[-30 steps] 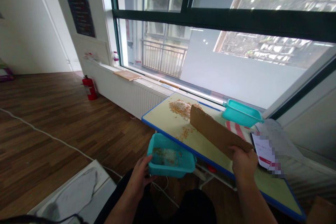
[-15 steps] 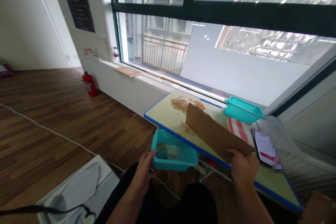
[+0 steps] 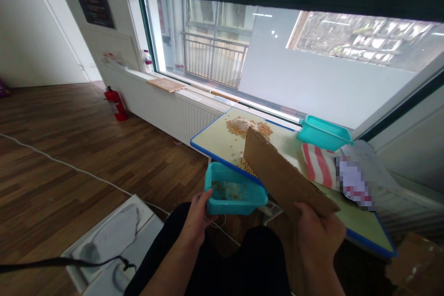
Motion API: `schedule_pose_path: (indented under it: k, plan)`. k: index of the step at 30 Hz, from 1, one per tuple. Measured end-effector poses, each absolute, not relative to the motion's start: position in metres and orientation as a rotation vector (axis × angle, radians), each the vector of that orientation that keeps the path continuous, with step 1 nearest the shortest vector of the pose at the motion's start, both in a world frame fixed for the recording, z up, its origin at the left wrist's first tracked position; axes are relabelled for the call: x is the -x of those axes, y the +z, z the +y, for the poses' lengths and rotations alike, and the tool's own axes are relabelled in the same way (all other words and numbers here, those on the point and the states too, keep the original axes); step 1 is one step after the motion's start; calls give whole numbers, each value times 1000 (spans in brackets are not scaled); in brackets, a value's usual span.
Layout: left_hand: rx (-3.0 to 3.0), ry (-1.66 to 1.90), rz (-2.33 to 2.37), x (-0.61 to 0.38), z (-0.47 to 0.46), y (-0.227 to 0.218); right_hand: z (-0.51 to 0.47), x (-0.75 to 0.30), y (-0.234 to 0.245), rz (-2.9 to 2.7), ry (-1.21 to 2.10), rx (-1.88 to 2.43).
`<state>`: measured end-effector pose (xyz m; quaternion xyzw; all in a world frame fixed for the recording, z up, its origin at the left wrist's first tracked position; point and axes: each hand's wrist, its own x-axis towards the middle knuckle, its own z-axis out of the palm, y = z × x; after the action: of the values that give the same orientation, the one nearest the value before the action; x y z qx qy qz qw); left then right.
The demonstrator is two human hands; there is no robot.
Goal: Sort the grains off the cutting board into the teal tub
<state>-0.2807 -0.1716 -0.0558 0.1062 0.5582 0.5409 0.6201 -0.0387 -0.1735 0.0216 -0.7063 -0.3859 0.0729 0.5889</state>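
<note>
My left hand [image 3: 198, 215] grips the near rim of a teal plastic tub [image 3: 234, 193], held just under the front edge of the cream table [image 3: 215, 141] with blue trim. The tub holds a thin layer of grain. My right hand [image 3: 317, 236] is closed on the near end of a long brown cardboard sheet [image 3: 279, 179], which stands on edge across the tabletop. A small heap of yellow grains [image 3: 245, 165] lies against the cardboard right at the table edge above the tub. A larger pile of grain and white powder [image 3: 248, 127] sits at the table's far side.
A second teal tub [image 3: 324, 133] stands at the back of the table by the window. A red-striped cloth [image 3: 317, 164] and crumpled plastic [image 3: 367, 166] lie at the right. A radiator, a red fire extinguisher [image 3: 115, 104] and wooden floor are to the left.
The cardboard has slid toward the front edge, pushing the small heap of grains to the edge over the tub. The tub has come in closer under the table edge.
</note>
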Motion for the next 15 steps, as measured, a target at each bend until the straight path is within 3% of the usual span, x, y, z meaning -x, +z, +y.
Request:
schedule_pose_path:
  k: [15]
  plan:
    - [-232, 1230, 1279, 279, -174, -50, -213, 65, 22, -1299, -280, 1600]
